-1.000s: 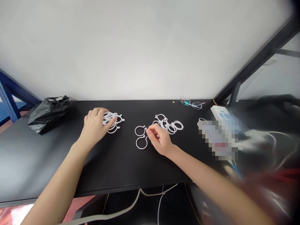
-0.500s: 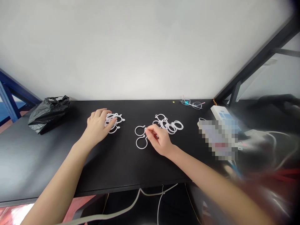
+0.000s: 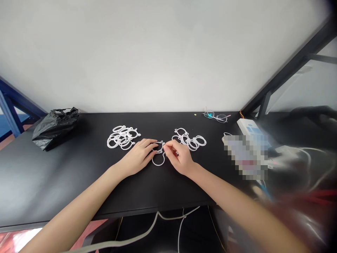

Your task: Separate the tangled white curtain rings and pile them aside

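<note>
Two thin white plastic rings lie one below the other at the middle of the black table (image 3: 137,191). Each has a gap with small knobbed ends. My left hand (image 3: 138,156) pinches the left side of the upper ring (image 3: 160,149) between thumb and fingers. From the right, my right hand (image 3: 181,157) is closed in a pinch at that ring's knobbed end; its fingertips partly hide the spot. Below, the lower ring (image 3: 158,165) lies close against the upper one; whether they are joined I cannot tell. A pile of similar rings (image 3: 113,141) lies left, another pile (image 3: 193,144) right.
At the far left sits a crumpled black plastic bag (image 3: 54,128). Glasses (image 3: 221,118) lie near the wall at the back right. A white box (image 3: 246,125) and a blurred-out item (image 3: 244,156) are at the right. White cables (image 3: 147,230) hang below the front edge.
My left hand has moved right and toward me, from the left pile to the upper middle ring, uncovering that pile. The middle rings have shifted slightly; my right hand has stayed in place.
</note>
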